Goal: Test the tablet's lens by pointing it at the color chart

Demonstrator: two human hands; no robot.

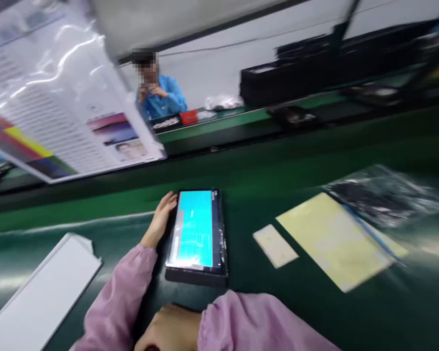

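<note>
A tablet (195, 229) with a lit cyan screen lies face up on a black block (196, 277) on the green bench. My left hand (164, 214) grips the tablet's upper left edge, its fingers bent against the side and its thumb not plainly visible. At the bottom of the view, near my body, my right hand (171, 329) is curled with its back to the camera. It is apart from the tablet, and the frame's lower edge cuts off its fingers. Whatever it holds, if anything, is hidden.
To the right lie a small pale card (276, 246), a yellow sheet (338, 239), a blue pen-like stick (375, 234) and a clear plastic bag (391, 195). A white panel (46, 292) lies left. A plastic-covered chart (69, 107) hangs upper left. Beyond, a person in blue (168, 95) sits.
</note>
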